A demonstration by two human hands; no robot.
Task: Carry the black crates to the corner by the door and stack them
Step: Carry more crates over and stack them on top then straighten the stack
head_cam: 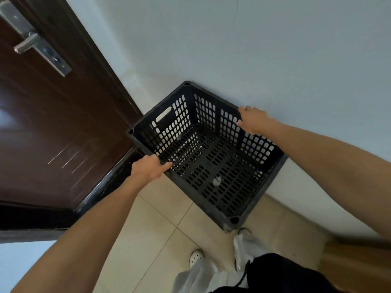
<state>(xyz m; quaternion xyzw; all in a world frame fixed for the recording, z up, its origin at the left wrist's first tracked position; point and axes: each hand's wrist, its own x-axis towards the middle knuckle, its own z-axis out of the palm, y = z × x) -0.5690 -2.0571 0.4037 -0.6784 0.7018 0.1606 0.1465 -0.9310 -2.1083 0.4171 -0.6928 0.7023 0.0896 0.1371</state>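
Crate: black crate [211,166] in the corner, door [53,123] to its left, wall [275,60] behind; what's under it I can't tell
Left hand [148,169]: fingers curled over the near rim
Right hand [252,119]: clamped on the far rim, wall side
Risk: push deeper and I reckon those right knuckles get pinched against the wall
Room: tight at wall and door frame — open tiled floor [160,218] back towards my feet
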